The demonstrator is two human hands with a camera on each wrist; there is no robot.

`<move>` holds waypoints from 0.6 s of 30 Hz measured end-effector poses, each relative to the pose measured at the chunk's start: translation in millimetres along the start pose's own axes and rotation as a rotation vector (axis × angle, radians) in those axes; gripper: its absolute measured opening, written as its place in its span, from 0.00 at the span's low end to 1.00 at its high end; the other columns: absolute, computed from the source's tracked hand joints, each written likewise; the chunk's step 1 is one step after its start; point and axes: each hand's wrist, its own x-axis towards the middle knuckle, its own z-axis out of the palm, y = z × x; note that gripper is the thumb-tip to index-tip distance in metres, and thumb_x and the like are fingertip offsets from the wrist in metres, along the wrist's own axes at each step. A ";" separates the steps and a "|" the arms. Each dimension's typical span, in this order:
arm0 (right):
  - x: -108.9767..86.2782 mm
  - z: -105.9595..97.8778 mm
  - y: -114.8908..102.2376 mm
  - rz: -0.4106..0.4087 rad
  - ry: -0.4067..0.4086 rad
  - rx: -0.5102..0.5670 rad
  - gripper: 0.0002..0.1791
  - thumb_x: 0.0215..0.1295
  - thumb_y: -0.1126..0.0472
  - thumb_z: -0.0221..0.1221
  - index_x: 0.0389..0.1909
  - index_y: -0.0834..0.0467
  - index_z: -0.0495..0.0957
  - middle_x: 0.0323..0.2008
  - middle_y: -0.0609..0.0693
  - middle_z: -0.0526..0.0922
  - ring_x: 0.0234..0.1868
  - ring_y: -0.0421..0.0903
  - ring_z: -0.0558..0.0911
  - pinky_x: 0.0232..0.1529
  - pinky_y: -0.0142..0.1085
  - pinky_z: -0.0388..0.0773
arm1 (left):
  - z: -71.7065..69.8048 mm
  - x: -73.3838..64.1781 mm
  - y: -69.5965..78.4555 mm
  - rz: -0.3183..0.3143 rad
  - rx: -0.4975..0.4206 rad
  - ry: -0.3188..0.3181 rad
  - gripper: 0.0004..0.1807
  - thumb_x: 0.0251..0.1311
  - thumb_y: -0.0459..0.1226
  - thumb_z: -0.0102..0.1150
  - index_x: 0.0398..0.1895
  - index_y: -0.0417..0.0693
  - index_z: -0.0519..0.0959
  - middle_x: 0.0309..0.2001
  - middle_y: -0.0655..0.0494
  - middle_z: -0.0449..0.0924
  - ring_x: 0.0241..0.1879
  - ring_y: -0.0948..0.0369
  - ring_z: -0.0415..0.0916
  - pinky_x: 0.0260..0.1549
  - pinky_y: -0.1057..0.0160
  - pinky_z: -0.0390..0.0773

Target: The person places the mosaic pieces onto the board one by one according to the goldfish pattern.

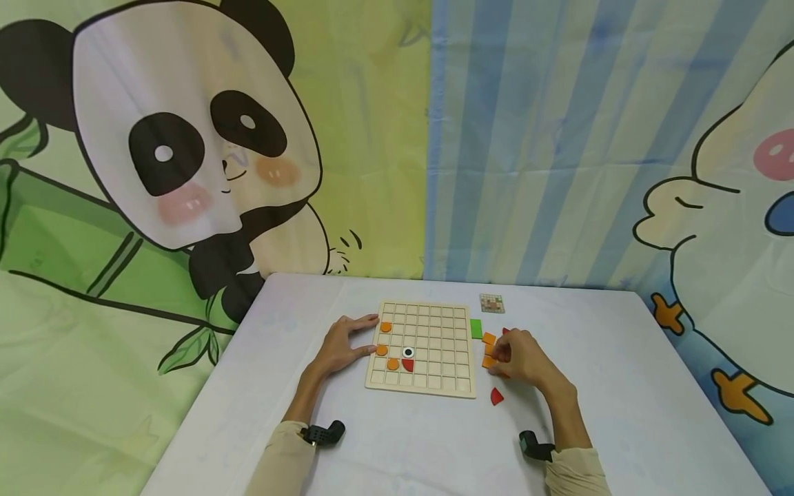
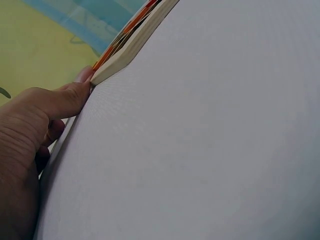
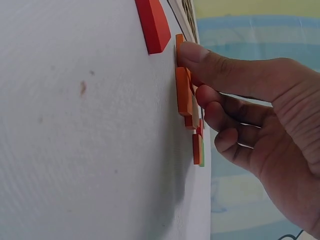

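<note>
A pale wooden grid board (image 1: 434, 344) lies on the table. My left hand (image 1: 341, 346) touches its left edge, thumb and index finger spread apart along it; in the left wrist view the thumb (image 2: 75, 97) rests at the board's corner. On the board are three orange round pieces (image 1: 393, 364), a black-and-white eye piece (image 1: 408, 352) and a red quarter-round piece (image 1: 407, 365). Right of the board, my right hand (image 1: 522, 357) pinches at an orange tile (image 3: 179, 45), its thumb tip over it; the index fingertip is hidden. Another orange tile (image 3: 183, 92) stands close below.
More orange tiles (image 1: 489, 338) and a green tile (image 1: 476, 328) lie along the board's right side. A loose red quarter-round (image 1: 497, 396) is nearer the front. A small pattern card (image 1: 492, 303) lies at the back of the white-covered table (image 1: 422, 448); printed curtains hang behind.
</note>
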 end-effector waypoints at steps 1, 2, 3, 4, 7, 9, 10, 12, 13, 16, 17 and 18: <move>0.0 0.1 0.8 0.000 0.001 0.001 0.13 0.50 0.66 0.84 0.31 0.61 0.88 0.24 0.47 0.79 0.30 0.44 0.75 0.32 0.34 0.73 | -0.1 -0.1 0.0 0.002 -0.002 0.000 0.36 0.59 0.42 0.82 0.73 0.56 0.82 0.77 0.65 0.78 0.51 0.59 0.74 0.59 0.52 0.70; 0.1 0.1 1.7 0.001 0.001 0.001 0.13 0.50 0.66 0.84 0.30 0.61 0.88 0.23 0.46 0.79 0.29 0.44 0.75 0.32 0.34 0.73 | -0.2 -0.1 0.0 0.002 -0.004 -0.001 0.36 0.59 0.42 0.83 0.73 0.56 0.82 0.77 0.65 0.78 0.51 0.59 0.74 0.59 0.52 0.71; 0.1 0.0 2.2 0.003 0.001 0.005 0.12 0.50 0.66 0.84 0.30 0.61 0.88 0.23 0.46 0.79 0.29 0.44 0.75 0.31 0.34 0.73 | -0.3 -0.2 0.3 0.001 -0.004 0.000 0.36 0.59 0.42 0.83 0.73 0.57 0.82 0.76 0.65 0.78 0.51 0.59 0.74 0.59 0.52 0.71; 0.2 -0.2 2.7 0.003 0.000 0.007 0.12 0.50 0.66 0.84 0.29 0.60 0.88 0.23 0.46 0.79 0.29 0.43 0.75 0.31 0.34 0.73 | -0.4 -0.3 0.3 -0.001 -0.002 0.000 0.36 0.59 0.42 0.83 0.73 0.57 0.82 0.76 0.66 0.78 0.51 0.59 0.74 0.59 0.52 0.70; 0.3 0.0 3.9 0.009 -0.003 0.008 0.11 0.50 0.66 0.84 0.30 0.60 0.89 0.23 0.46 0.79 0.28 0.44 0.75 0.31 0.34 0.73 | -0.5 -0.3 0.1 0.004 0.002 0.006 0.36 0.58 0.42 0.83 0.72 0.57 0.83 0.76 0.65 0.78 0.51 0.59 0.74 0.58 0.51 0.71; 0.4 0.4 4.1 0.014 -0.003 0.008 0.11 0.51 0.66 0.83 0.30 0.60 0.89 0.23 0.46 0.79 0.29 0.44 0.75 0.31 0.33 0.73 | -0.4 0.0 0.0 0.005 0.002 0.009 0.36 0.58 0.42 0.83 0.72 0.57 0.82 0.76 0.65 0.78 0.51 0.59 0.74 0.59 0.51 0.71; 0.6 0.8 4.3 0.015 -0.004 0.006 0.11 0.51 0.66 0.83 0.30 0.60 0.89 0.23 0.46 0.79 0.29 0.44 0.75 0.31 0.33 0.73 | -0.3 0.2 -0.1 0.005 0.002 0.010 0.36 0.58 0.42 0.83 0.72 0.57 0.82 0.76 0.65 0.78 0.52 0.59 0.74 0.59 0.50 0.71; 0.7 1.4 4.4 0.004 -0.001 0.004 0.11 0.51 0.66 0.83 0.30 0.60 0.90 0.23 0.46 0.79 0.28 0.43 0.75 0.31 0.33 0.73 | -0.1 0.5 -0.3 0.004 -0.001 0.007 0.36 0.59 0.42 0.83 0.73 0.57 0.82 0.76 0.65 0.78 0.52 0.60 0.74 0.59 0.50 0.71; 0.8 1.7 4.5 -0.002 0.000 0.004 0.11 0.51 0.67 0.83 0.30 0.60 0.90 0.23 0.45 0.80 0.28 0.42 0.75 0.31 0.32 0.73 | 0.0 0.6 -0.3 0.002 0.000 0.005 0.36 0.59 0.42 0.83 0.73 0.57 0.82 0.77 0.65 0.78 0.52 0.60 0.74 0.59 0.51 0.70; 0.7 1.9 5.0 -0.030 0.005 -0.002 0.10 0.51 0.68 0.83 0.30 0.60 0.89 0.22 0.45 0.80 0.27 0.41 0.75 0.30 0.32 0.73 | 0.1 0.6 0.0 -0.004 -0.004 0.000 0.36 0.59 0.42 0.83 0.73 0.57 0.82 0.77 0.64 0.78 0.51 0.60 0.73 0.57 0.52 0.70; 0.6 1.8 5.1 -0.040 0.007 -0.005 0.10 0.50 0.68 0.83 0.30 0.60 0.89 0.22 0.45 0.80 0.26 0.40 0.74 0.30 0.32 0.73 | 0.0 0.6 0.0 -0.004 -0.006 -0.002 0.36 0.59 0.42 0.83 0.73 0.56 0.82 0.77 0.64 0.78 0.51 0.60 0.73 0.57 0.52 0.70; 0.4 1.4 5.1 -0.049 0.007 -0.008 0.10 0.50 0.68 0.83 0.29 0.60 0.89 0.22 0.45 0.80 0.26 0.40 0.74 0.30 0.32 0.74 | 0.0 0.6 0.1 -0.003 -0.007 -0.003 0.36 0.59 0.42 0.83 0.73 0.56 0.82 0.77 0.64 0.78 0.51 0.60 0.73 0.57 0.53 0.70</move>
